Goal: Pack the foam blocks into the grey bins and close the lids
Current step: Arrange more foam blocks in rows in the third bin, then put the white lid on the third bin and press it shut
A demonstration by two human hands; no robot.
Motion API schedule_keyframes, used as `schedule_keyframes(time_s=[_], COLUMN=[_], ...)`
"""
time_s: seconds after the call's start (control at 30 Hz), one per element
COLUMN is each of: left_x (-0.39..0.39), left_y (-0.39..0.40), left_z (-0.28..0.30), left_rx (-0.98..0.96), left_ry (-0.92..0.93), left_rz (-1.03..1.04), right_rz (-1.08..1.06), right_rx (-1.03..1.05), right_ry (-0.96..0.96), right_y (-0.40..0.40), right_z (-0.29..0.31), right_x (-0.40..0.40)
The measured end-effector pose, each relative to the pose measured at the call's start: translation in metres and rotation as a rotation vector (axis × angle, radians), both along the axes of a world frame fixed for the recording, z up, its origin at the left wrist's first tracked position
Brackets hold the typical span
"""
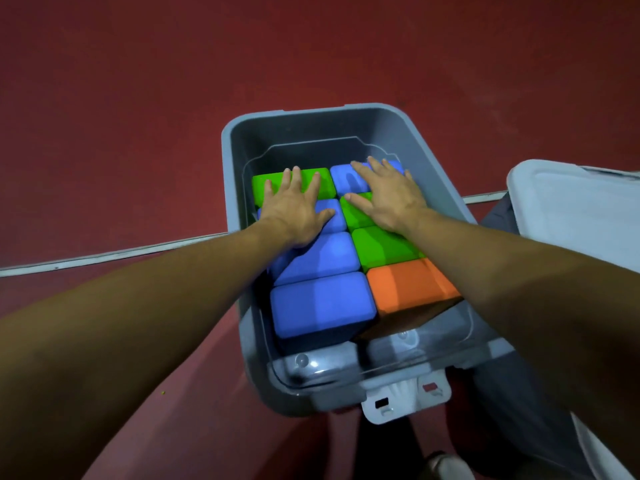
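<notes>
Left hand [294, 211] and right hand [388, 199] lie flat, fingers spread, pressing the far foam blocks [322, 303] packed in two rows in the grey bin [239, 133] on the floor. Blocks look light, squashy; grip by sides. Lid [571, 209] lies just right.

Your left hand [294, 209] covers most of the second blue block [337, 220] and part of the far green block [325, 181], and your right hand [388, 199] hides much of the far blue block [346, 178] and the green block [356, 216] beneath it. Whatever lies under the top layer of blocks cannot be seen. The pale lid [575, 209] at the right runs off the picture's edge. Below the grey bin [232, 168], the dark area near your feet is too dim to read.
</notes>
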State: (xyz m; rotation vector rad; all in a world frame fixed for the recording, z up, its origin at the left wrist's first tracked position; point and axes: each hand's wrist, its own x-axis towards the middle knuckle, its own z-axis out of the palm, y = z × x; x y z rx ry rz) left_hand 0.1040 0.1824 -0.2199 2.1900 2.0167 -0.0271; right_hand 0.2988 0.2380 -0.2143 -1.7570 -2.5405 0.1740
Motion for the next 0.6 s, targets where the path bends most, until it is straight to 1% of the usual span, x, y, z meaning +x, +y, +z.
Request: schedule_keyframes(time_s=[0.1,0.17,0.3,0.37,0.5,0.6], left_x=[0.021,0.042,0.093,0.118,0.181,0.232], left_y=[-0.002,-0.009,-0.035,-0.049,-0.094,-0.132], left_z=[0.023,0.047,0.101,0.124,0.170,0.192], left_rx=[0.034,0.038,0.091,0.124,0.122,0.101], left_ry=[-0.087,-0.128,-0.160,-0.170,-0.199,-0.199], left_rz=[-0.036,-0.100,-0.253,-0.295,-0.429,-0.543], right_rz=[-0.011,-0.018,-0.070,-0.111,-0.192,-0.327], right_rx=[0.059,0.100,0.142,0.156,0.207,0.217], right_ry=[-0.016,-0.030,-0.047,-0.020,0.015,0.084], right_y=[-0.007,-0.015,-0.043,-0.062,-0.129,-0.194], right_z=[0.033,0.063,0.121,0.144,0.182,0.187], right_x=[0.015,0.030,0.072,0.091,0.153,0.214])
